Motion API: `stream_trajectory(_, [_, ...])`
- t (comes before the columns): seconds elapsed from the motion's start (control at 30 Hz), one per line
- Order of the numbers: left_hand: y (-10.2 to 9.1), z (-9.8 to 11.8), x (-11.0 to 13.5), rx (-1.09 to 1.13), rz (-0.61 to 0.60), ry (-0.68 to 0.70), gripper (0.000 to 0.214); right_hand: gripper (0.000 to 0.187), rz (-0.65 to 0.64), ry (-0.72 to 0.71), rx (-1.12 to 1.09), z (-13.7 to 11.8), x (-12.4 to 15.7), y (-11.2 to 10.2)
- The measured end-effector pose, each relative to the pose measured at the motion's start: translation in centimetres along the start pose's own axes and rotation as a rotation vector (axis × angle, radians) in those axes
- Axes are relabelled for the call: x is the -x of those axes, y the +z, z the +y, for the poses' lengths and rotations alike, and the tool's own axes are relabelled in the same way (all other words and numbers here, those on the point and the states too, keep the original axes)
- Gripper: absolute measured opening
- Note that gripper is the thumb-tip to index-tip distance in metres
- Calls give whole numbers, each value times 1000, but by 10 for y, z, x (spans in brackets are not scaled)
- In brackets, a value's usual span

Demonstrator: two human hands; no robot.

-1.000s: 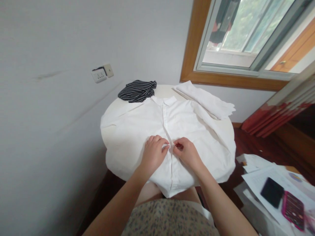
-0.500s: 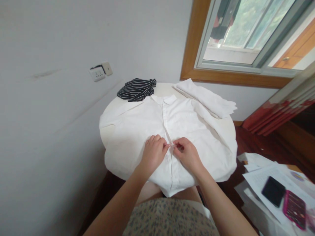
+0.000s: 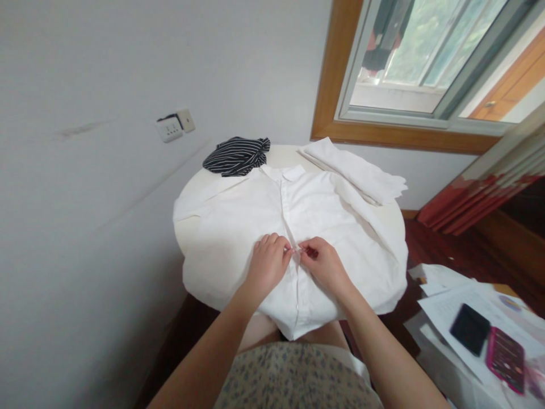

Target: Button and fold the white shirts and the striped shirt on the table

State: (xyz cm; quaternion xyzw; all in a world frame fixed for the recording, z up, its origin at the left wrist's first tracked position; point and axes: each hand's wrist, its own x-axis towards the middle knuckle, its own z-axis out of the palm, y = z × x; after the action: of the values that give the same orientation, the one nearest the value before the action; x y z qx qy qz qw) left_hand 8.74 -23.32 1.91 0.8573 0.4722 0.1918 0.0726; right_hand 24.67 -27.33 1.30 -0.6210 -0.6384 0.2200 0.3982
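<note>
A white button-up shirt [image 3: 238, 227] lies front side up on a round white table [image 3: 191, 187], its collar at the far side and its hem hanging over the near edge. At the middle of the front placket, my left hand [image 3: 269, 258] pinches the fabric from the left between thumb and finger. Facing it, my right hand [image 3: 321, 261] pinches the other placket edge, fingertips close to those of the left. Any button between the fingertips is too small to make out.
Behind the collar lie a black-and-white striped cloth [image 3: 238, 155] and a folded white garment [image 3: 355, 170]. To the right, papers [image 3: 443, 312], a black phone-like object [image 3: 470, 328] and a pink-cased phone [image 3: 506, 359] rest on a lower surface. A wall stands close on the left.
Both hands stay at the same spot on the placket, with only slight finger movement. The view has shifted a little; the shirt lies as before.
</note>
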Motion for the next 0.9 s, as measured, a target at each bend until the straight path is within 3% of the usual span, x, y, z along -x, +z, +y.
stream_trajectory(0.4, [2, 9, 4, -202, 7, 26, 12, 8, 85, -33, 108, -9, -2, 12])
stream_trajectory(0.9, [4, -4, 3, 96, 115, -95, 17, 12, 150, -48, -7, -8, 3, 11])
